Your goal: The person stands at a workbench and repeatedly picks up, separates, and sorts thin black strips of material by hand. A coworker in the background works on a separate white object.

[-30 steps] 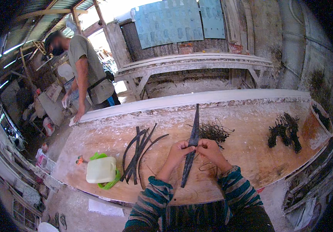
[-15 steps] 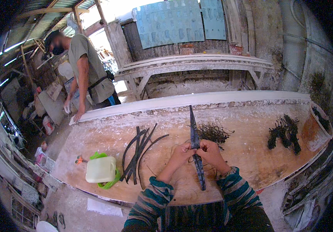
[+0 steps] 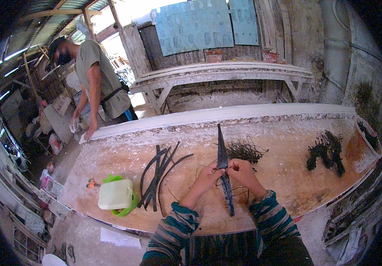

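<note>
A long dark tapered strip (image 3: 222,153) stands nearly upright in the picture between my hands, narrow at both ends. My left hand (image 3: 209,174) pinches it at the middle from the left, and my right hand (image 3: 243,172) has its fingertips closed at the same spot from the right. A thin dark cord seems to run around the strip there, partly hidden by my fingers. Beyond my right hand lies a tangled bundle of knotted black cords (image 3: 245,150). Several black strips (image 3: 155,177) lie crossed to the left of my hands.
On the wooden table (image 3: 279,186), a pale lidded container (image 3: 115,194) sits over a green bag by orange-handled scissors (image 3: 91,183). Black knotted cords (image 3: 327,153) lie beside a tilted bucket (image 3: 363,148) at right. A co-worker (image 3: 100,77) works at the long white beam (image 3: 226,114).
The dark strip has shifted slightly toward me, and my fingers have moved a little at its middle. The co-worker's far hand has moved slightly to the left and down.
</note>
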The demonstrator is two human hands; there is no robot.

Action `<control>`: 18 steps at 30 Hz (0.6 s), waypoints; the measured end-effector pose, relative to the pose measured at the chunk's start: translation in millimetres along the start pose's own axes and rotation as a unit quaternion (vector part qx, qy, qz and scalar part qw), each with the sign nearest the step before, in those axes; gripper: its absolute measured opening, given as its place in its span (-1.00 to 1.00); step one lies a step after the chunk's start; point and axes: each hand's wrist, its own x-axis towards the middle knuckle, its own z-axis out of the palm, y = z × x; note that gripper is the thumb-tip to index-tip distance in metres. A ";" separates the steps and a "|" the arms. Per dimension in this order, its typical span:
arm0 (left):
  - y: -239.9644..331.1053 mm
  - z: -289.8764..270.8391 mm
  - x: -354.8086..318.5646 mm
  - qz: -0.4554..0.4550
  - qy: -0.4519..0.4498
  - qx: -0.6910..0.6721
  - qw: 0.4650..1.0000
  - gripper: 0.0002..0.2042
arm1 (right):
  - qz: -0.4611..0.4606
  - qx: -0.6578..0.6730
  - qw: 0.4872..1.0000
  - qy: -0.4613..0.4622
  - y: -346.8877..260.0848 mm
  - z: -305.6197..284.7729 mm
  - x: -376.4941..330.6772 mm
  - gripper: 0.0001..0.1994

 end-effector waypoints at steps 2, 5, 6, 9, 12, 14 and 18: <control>1.0 0.3 -1.0 -0.013 -0.005 -0.009 1.000 -0.76 | 0.000 0.009 1.000 -0.008 4.7 0.2 1.4 -0.89; 3.3 0.1 -1.6 -0.025 -0.001 0.012 1.000 -0.77 | 0.015 -0.029 0.999 -0.001 -1.8 -0.3 0.2 -0.90; 4.0 0.0 -1.4 -0.027 0.001 0.025 0.999 -0.77 | 0.010 -0.039 0.999 0.002 -2.8 -0.8 0.6 -0.90; -9.0 -7.3 1.8 -0.080 0.039 -0.126 0.988 -0.81 | 0.000 -0.070 0.997 0.012 -3.2 -2.7 0.9 -0.88; -6.1 -15.0 -1.2 -0.049 0.054 -0.195 0.978 -0.85 | -0.001 -0.100 0.995 0.020 2.1 -3.9 2.2 -0.85; 2.6 -13.0 -4.7 -0.023 0.064 -0.225 0.972 -0.87 | -0.005 -0.127 0.992 0.026 3.8 -6.6 4.5 -0.83; 6.8 -9.9 -5.5 0.021 0.089 -0.296 0.951 -0.90 | 0.005 -0.189 0.980 0.065 3.0 -14.3 5.0 -0.87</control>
